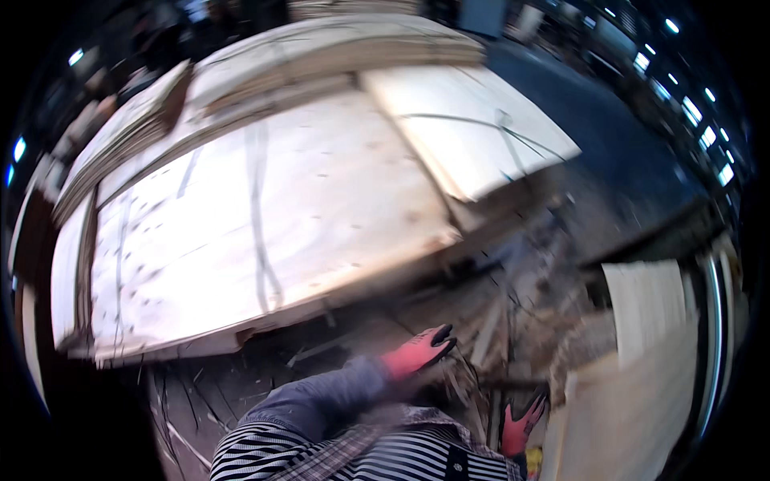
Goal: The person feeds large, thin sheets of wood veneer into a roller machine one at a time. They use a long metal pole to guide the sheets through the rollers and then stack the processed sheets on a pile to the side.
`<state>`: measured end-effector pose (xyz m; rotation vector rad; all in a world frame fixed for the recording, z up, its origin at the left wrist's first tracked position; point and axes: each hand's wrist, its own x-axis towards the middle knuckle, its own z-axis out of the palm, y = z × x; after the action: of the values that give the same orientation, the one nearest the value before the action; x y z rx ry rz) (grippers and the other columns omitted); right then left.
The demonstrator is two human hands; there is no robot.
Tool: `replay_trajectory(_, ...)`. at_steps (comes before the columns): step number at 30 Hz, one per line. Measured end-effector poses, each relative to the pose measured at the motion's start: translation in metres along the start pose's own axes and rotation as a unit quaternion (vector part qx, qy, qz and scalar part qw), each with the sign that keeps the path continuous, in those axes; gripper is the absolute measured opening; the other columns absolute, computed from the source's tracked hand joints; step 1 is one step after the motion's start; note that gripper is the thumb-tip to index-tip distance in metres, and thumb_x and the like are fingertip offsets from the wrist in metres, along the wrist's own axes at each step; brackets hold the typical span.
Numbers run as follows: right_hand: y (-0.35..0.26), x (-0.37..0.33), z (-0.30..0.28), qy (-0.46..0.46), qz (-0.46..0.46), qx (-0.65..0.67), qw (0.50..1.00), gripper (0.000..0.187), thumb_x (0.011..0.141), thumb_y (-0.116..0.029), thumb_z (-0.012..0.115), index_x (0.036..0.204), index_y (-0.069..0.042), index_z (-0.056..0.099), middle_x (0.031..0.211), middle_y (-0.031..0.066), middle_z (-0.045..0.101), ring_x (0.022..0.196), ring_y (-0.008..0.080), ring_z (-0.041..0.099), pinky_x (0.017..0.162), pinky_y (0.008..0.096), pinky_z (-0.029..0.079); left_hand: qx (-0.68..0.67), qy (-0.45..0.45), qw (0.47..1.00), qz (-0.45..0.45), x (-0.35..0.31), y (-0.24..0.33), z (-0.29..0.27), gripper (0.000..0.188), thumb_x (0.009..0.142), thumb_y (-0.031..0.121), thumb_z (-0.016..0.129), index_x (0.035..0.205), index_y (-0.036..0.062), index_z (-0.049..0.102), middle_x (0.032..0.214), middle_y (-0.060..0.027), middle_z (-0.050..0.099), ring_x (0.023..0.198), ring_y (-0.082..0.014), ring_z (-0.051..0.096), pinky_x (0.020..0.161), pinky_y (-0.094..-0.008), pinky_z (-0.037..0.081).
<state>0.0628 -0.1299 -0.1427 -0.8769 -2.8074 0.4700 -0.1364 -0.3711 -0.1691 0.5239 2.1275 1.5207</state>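
the left hand (419, 351) is reaching out, fingers loosely open, toward wood scraps (513, 321) lying ahead and rightward; the right hand (521, 425) is hanging lower, seemingly empty through blur.

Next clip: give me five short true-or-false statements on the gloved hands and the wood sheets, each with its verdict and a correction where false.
1. Both hands wear red-orange gloves. True: left hand, right hand.
2. The left hand rests on the big pale sheet. False: it is below the sheet's near edge, over the debris-strewn floor.
3. Sheets lie stacked behind the big one. True: stacked sheets.
4. The right hand grips a hammer. False: no tool shows in it.
5. The sleeve is bright yellow. False: it is grey-blue.
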Motion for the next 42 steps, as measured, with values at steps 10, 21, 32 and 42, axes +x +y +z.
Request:
replay_trajectory(10, -0.185, 0.056, 0.081, -0.169, -0.275, 0.129, 0.938, 0.084, 0.068, -0.024, 0.068, 0.133, -0.001, 0.020, 0.134, 0.0230, 0.023, 0.124, 0.0358, 0.025, 0.102, 0.0416, 0.023, -0.034, 0.385, 0.910, -0.149, -0.197, -0.100, -0.161, 0.043, 0.086, 0.025, 0.052, 0.121, 0.0022, 0.044, 0.120, -0.0136, 0.050, 0.112, -0.0200, 0.046, 0.093, -0.0286, 0.036)
replay_trajectory(21, -0.298, -0.014, 0.143, -0.318, -0.424, 0.259, 0.808, 0.067, 0.076, -0.016, 0.062, 0.132, -0.003, 0.026, 0.130, 0.0186, 0.036, 0.120, 0.0308, 0.035, 0.099, 0.0348, 0.029, 0.034, 0.785, 0.592, -0.179, -0.428, -0.136, -0.211, 0.030, 0.082, 0.016, 0.054, 0.109, 0.0019, 0.054, 0.107, -0.0168, 0.057, 0.101, -0.0287, 0.054, 0.086, -0.0319, 0.042)
replay_trajectory(32, -0.341, -0.215, 0.175, -0.383, -0.261, 0.072, 0.883, 0.066, 0.083, -0.027, 0.055, 0.134, -0.001, 0.022, 0.135, 0.0211, 0.026, 0.124, 0.0326, 0.027, 0.102, 0.0340, 0.026, 0.367, 0.590, 0.459, -0.554, -0.693, -0.176, -0.566, 0.071, 0.078, 0.054, 0.045, 0.126, 0.0035, 0.038, 0.126, -0.0197, 0.041, 0.120, -0.0327, 0.034, 0.098, -0.0418, 0.028)
replay_trajectory(42, -0.399, -0.366, 0.165, -0.444, -0.225, 0.021, 0.867, 0.071, 0.081, -0.053, 0.045, 0.134, -0.010, 0.026, 0.135, 0.0186, 0.029, 0.124, 0.0333, 0.029, 0.101, 0.0412, 0.027, 0.251, 0.534, 0.755, -0.285, -0.682, -0.274, -0.628, 0.075, 0.079, 0.057, 0.044, 0.119, -0.0065, 0.039, 0.114, -0.0226, 0.048, 0.106, -0.0326, 0.044, 0.088, -0.0396, 0.035)
